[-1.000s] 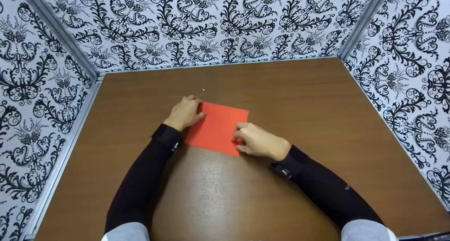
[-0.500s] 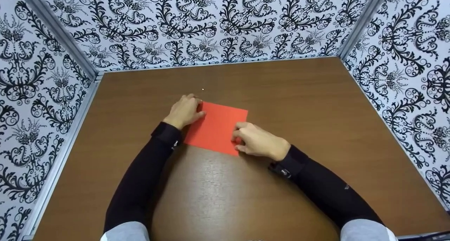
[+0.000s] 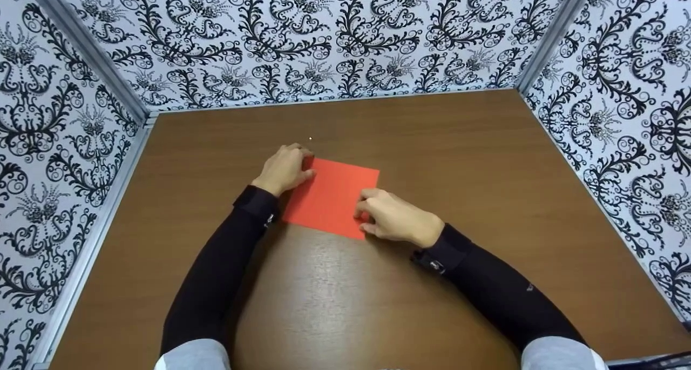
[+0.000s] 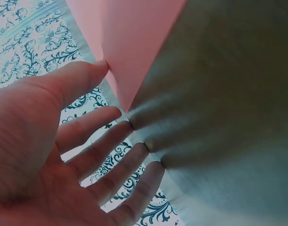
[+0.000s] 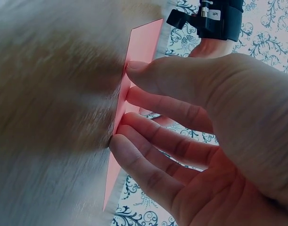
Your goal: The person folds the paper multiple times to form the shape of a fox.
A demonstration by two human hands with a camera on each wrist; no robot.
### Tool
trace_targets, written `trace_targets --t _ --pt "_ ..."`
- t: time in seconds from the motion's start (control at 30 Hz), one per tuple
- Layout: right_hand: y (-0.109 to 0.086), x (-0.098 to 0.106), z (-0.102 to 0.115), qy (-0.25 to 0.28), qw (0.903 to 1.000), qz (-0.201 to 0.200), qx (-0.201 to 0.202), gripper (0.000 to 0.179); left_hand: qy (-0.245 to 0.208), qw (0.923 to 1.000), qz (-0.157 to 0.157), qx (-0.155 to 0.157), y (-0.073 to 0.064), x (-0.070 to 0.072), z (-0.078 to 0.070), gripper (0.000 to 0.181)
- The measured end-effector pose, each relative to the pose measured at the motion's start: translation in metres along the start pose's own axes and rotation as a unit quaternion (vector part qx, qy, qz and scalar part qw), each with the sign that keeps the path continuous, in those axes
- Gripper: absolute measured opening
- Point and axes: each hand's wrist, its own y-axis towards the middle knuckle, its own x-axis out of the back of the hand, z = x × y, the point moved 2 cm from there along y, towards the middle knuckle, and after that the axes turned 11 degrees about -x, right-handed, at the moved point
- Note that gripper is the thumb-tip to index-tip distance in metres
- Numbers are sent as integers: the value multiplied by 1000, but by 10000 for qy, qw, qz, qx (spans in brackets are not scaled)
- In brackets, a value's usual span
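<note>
A square sheet of red paper (image 3: 330, 197) lies flat on the wooden table (image 3: 459, 159). At its far left corner is my left hand (image 3: 283, 170); in the left wrist view its thumb (image 4: 87, 75) touches the paper, while the other fingertips rest on the table just past the corner. My right hand (image 3: 399, 217) is over the sheet's right side. Seen from the right wrist, its loosely bent fingers (image 5: 167, 141) press their tips down on the paper along the edge, with the thumb tip on the sheet too. No finger curls round the paper.
Patterned black-and-white walls (image 3: 324, 40) with grey metal corner posts (image 3: 556, 35) enclose the table at the back and both sides. A tiny bright speck (image 3: 310, 138) shows behind the sheet. Part of a dark object (image 3: 661, 359) sits at the near right corner.
Both hands and the paper keep the same places; only the camera view has shifted very slightly.
</note>
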Motion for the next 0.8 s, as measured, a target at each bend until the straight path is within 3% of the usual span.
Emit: trace_targets --t 0.37,0.53,0.8 --pt "1 6 11 -107 9983 297 -495 12 -79 9999 70 37 11 3 -2 50" --pt "1 7 12 -107 9984 294 -461 12 -194 9995 192 177 16 4 0 57" --pt "-1 6 11 -118 9987 244 -422 14 -164 9992 268 250 21 5 -1 52"
